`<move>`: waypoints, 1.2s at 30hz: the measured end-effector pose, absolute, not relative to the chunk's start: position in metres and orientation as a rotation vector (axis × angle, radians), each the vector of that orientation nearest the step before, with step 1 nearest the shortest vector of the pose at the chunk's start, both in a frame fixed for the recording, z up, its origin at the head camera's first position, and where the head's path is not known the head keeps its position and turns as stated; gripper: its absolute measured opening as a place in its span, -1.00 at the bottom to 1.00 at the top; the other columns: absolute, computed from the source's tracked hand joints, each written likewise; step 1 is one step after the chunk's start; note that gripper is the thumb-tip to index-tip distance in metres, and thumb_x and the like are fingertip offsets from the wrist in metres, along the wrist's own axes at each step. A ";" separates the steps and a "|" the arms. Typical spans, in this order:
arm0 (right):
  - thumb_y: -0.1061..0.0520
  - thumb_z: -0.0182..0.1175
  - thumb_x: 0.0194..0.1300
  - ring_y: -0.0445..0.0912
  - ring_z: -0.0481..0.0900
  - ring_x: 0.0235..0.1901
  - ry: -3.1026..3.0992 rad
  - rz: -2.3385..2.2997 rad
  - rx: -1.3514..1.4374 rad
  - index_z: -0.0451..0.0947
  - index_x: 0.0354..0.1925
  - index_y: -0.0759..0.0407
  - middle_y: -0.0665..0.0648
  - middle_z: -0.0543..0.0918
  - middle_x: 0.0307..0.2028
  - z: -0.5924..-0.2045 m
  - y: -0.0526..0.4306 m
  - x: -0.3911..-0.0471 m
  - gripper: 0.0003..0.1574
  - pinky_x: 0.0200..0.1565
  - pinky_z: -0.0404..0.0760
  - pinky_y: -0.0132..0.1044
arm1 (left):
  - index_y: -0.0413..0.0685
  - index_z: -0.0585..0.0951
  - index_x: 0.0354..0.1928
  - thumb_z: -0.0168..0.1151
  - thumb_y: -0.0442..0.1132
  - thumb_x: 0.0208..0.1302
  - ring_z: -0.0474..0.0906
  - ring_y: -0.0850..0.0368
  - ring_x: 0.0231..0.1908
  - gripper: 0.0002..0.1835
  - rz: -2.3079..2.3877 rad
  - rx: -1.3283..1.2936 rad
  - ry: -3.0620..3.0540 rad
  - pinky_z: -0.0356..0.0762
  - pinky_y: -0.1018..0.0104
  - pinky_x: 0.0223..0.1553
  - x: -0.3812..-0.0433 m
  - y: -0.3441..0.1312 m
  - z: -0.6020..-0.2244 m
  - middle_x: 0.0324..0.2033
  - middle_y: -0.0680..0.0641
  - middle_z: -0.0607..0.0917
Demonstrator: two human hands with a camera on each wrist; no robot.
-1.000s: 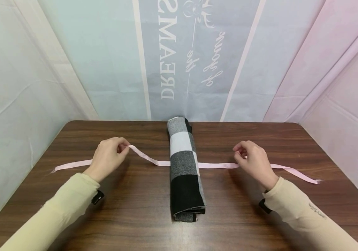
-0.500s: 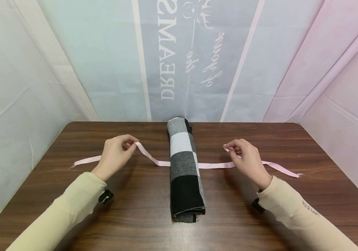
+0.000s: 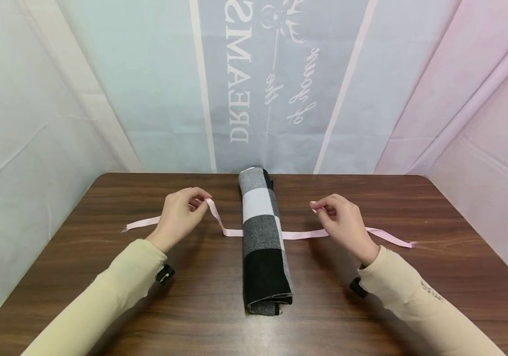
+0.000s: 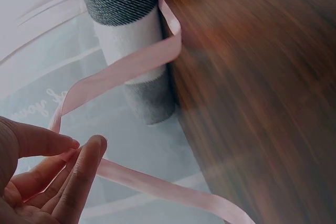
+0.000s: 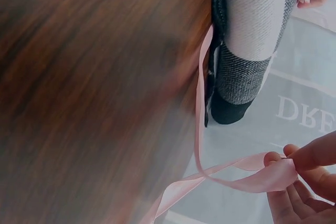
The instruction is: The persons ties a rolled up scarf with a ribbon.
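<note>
A rolled cloth [image 3: 261,232] in black, grey and white checks lies lengthwise on the table. Beneath it passes a pink ribbon [image 3: 304,235], coming out on both sides. My left hand [image 3: 180,215] pinches the ribbon between thumb and fingertips, lifting it left of the roll; its frayed end trails behind the wrist. On the other side my right hand [image 3: 343,220] pinches the ribbon too, and the tail runs out past the wrist to the right. In the left wrist view the raised ribbon [image 4: 121,72] bends up from the roll's side toward the fingers.
The dark wooden table [image 3: 200,306] has its far edge close behind the roll. A printed fabric backdrop [image 3: 271,99] with lettering hangs there, and pale cloth walls [image 3: 26,148] stand to the left and right.
Both hands have moved inward toward the roll, holding the ribbon. The left stretch rises more steeply, and both ribbon tails have slid inward. The roll has stayed in place.
</note>
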State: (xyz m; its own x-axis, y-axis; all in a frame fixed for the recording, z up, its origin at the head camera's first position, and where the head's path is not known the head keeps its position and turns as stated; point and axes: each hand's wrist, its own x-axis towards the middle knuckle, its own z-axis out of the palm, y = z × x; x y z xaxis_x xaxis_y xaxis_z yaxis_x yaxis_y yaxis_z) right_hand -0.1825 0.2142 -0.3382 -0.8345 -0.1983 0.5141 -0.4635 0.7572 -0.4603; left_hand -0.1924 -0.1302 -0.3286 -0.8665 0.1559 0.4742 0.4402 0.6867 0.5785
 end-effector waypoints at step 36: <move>0.24 0.17 0.16 -0.21 0.51 -0.45 -2.503 0.942 0.587 0.67 -0.26 0.16 0.07 0.65 -0.28 -0.328 0.173 -0.188 -0.82 -0.36 0.56 -0.24 | -0.18 0.66 -0.26 0.11 -0.39 0.11 0.64 0.14 -0.42 -0.81 -1.146 -0.498 -2.447 0.60 0.33 -0.37 -0.196 -0.096 -0.315 -0.36 -0.09 0.68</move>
